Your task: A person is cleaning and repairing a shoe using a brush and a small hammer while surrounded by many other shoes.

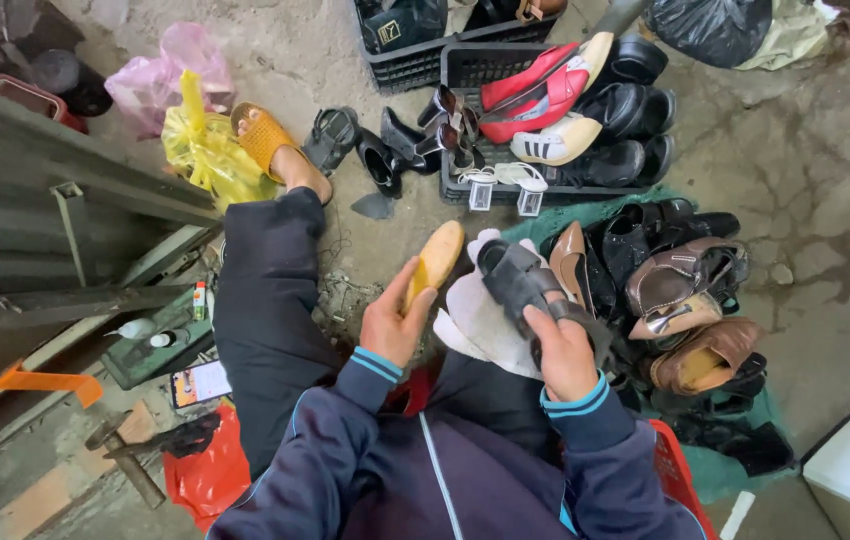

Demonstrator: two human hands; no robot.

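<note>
A wooden brush (434, 262) is gripped in the left hand (392, 325), fingers closed around its handle. A black strapped sandal (525, 290) is clasped by the right hand (563, 352) above a white cloth (480, 325) on the lap. Beyond, a cracked concrete floor (805, 170) is strewn with shoes (690, 300), and black crates (465, 70) are set farther off.

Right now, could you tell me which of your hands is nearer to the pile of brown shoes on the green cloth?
Right. The right hand, gripping a black sandal, sits just beside the brown shoes. The left hand, holding a wooden brush, is farther away, beyond the sandal.
</note>
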